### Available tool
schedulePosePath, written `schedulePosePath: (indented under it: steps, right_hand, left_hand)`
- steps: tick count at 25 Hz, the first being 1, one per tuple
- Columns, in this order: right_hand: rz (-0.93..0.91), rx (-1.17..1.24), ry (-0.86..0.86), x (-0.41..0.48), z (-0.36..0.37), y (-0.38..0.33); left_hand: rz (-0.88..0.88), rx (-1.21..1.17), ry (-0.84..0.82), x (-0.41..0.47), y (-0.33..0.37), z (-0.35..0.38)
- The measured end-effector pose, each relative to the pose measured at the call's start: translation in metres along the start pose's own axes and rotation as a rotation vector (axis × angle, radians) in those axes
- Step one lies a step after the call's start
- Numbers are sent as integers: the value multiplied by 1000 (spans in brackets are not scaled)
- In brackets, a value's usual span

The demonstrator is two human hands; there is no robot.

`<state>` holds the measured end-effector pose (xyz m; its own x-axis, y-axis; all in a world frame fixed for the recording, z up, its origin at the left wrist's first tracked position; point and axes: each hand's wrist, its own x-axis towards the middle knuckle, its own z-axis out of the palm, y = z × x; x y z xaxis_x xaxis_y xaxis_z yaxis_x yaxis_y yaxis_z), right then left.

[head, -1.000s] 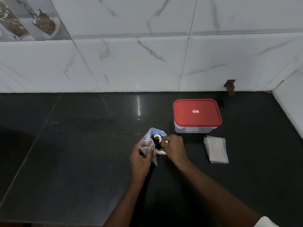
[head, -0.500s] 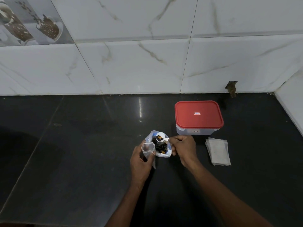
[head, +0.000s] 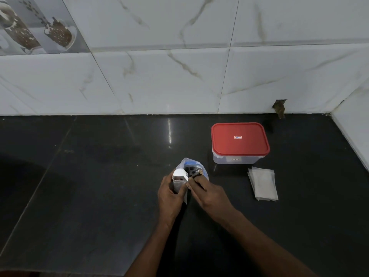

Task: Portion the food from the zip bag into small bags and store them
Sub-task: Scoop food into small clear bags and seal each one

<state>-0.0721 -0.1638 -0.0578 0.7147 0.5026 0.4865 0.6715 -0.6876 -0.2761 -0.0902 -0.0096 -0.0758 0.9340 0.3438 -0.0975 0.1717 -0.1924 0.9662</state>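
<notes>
A clear zip bag point(head: 194, 166) with dark food inside stands open on the black counter point(head: 99, 186). My left hand point(head: 169, 196) grips a small clear bag point(head: 179, 185) upright just left of it, mouth open. My right hand point(head: 209, 193) pinches the handle of a white spoon point(head: 179, 173), whose bowl is turned over the small bag's mouth. The spoon's contents are hidden.
A clear container with a red lid point(head: 239, 141) stands shut behind and right of the zip bag. A stack of empty small bags point(head: 262, 183) lies flat to the right. Tiled wall runs along the back and right edges.
My right hand lifted the spoon out of the zip bag and carried it left, over the small bag my left hand holds.
</notes>
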Motion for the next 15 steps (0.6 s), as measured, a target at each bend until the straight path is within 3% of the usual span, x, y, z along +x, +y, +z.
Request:
schedulePosePath:
  steps: [3,6,8,13,15]
  right_hand:
    - [11,18,59,-1,0,1]
    - [361,214,142,7,-2,10]
    - [506,172,51,13,-1,21]
    - [395,-96,-315,18,15,24]
    - [372,-128,-351,17,21,18]
  left_hand:
    - [8,-17,14,-1,2,0]
    - [33,-12,30,-2,1,0]
    - [21,-15,46,-2,-1,-2]
    - [-8,-32,45,-5,-1,-4]
    - [-22,-38,42,-4,0,-3]
